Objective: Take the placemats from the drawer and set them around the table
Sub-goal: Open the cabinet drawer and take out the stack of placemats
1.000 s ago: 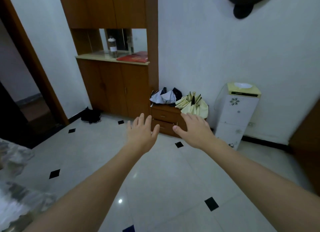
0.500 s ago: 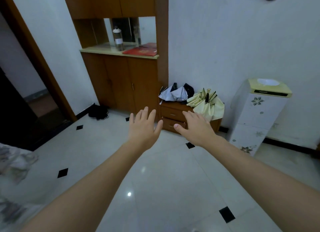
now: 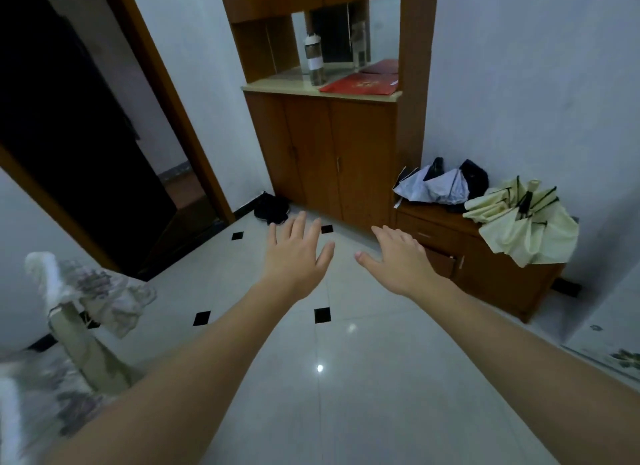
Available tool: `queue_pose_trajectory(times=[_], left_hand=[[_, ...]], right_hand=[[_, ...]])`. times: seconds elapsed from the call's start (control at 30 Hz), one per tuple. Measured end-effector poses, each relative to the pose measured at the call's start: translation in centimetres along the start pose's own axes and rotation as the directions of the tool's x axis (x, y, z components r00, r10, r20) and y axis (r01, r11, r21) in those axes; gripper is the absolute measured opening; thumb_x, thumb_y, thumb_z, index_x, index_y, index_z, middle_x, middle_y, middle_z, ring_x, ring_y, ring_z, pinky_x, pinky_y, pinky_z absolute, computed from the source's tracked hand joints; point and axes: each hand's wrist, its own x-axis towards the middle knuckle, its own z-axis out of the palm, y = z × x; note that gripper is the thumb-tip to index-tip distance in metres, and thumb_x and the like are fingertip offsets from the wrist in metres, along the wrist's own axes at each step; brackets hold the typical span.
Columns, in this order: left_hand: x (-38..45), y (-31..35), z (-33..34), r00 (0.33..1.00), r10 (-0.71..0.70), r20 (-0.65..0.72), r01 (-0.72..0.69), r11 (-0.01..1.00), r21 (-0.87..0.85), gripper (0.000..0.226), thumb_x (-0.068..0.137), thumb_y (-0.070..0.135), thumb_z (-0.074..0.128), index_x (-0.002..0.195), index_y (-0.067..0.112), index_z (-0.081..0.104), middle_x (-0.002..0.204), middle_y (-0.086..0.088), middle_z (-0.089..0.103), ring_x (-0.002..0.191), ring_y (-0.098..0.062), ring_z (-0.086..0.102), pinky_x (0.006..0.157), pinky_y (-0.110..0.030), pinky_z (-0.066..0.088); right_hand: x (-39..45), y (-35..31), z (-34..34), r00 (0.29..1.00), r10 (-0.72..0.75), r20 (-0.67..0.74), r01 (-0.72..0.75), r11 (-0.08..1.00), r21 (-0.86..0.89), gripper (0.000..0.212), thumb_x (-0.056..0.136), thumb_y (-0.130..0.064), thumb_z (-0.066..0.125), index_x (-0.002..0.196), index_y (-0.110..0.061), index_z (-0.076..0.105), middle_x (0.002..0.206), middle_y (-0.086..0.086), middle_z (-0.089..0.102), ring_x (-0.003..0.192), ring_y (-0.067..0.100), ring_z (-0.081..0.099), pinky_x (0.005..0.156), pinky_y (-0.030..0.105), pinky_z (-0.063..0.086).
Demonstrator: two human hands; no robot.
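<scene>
A low wooden drawer unit (image 3: 485,256) stands against the white wall at right, its two drawer fronts facing me. The upper drawer (image 3: 431,234) looks closed; my right hand partly covers the lower one. My left hand (image 3: 294,253) is stretched out over the floor, fingers apart, holding nothing. My right hand (image 3: 398,260) reaches out beside it, fingers spread and empty, in front of the unit's left end but not touching it. No placemats are visible. At the lower left is the edge of a table with a floral cloth (image 3: 104,291).
A pale yellow umbrella (image 3: 526,225) and a grey one (image 3: 433,187) lie on the drawer unit. A tall wooden cabinet (image 3: 329,152) with a bottle (image 3: 313,60) and red folder (image 3: 360,83) stands behind. A dark doorway (image 3: 69,118) is left; a black bundle (image 3: 272,208) lies on the tiled floor.
The view has swung and closed in, so the drawer unit sits nearer and further right. Both hands stay outstretched and empty. The white cabinet at right has slid almost out of view.
</scene>
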Motion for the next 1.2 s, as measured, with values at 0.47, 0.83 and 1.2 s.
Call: queue_pose_trajectory(times=[0.47,0.83,1.2], left_hand=[[14.4,-4.8,7.2,0.995,-0.078,0.060,0.082,0.994,-0.073,0.063,0.100,0.057,0.018,0.154,0.026,0.017,0.163,-0.006,0.015,0.149,-0.025,0.012,0.120,-0.050,0.005],[33.2,-4.6,10.9,0.989,0.141,0.037,-0.131,0.970,-0.205,0.062,0.100,0.058,0.019,0.154,0.026,0.021,0.163,-0.004,0.016,0.150,-0.024,0.012,0.121,-0.051,0.005],[45.8,2.2,14.2,0.944,0.329,0.028,-0.316,0.924,-0.214,0.061,0.100,0.056,0.020,0.153,0.027,0.023,0.163,-0.003,0.015,0.150,-0.023,0.012,0.120,-0.049,0.002]], right_hand=[[15.7,0.4,3.3,0.996,-0.022,0.082,0.023,1.000,-0.021,0.074,0.093,-0.065,0.036,0.153,-0.024,0.022,0.161,0.003,0.019,0.148,0.027,0.014,0.118,0.048,0.014],[29.3,4.5,1.0,0.981,0.192,-0.015,-0.193,0.977,-0.095,0.074,0.093,-0.064,0.037,0.152,-0.022,0.024,0.160,0.005,0.023,0.147,0.028,0.018,0.118,0.049,0.018],[39.3,12.6,0.1,0.950,0.295,-0.107,-0.301,0.953,-0.045,0.070,0.092,-0.064,0.038,0.146,-0.021,0.034,0.151,0.004,0.037,0.139,0.028,0.031,0.113,0.051,0.028]])
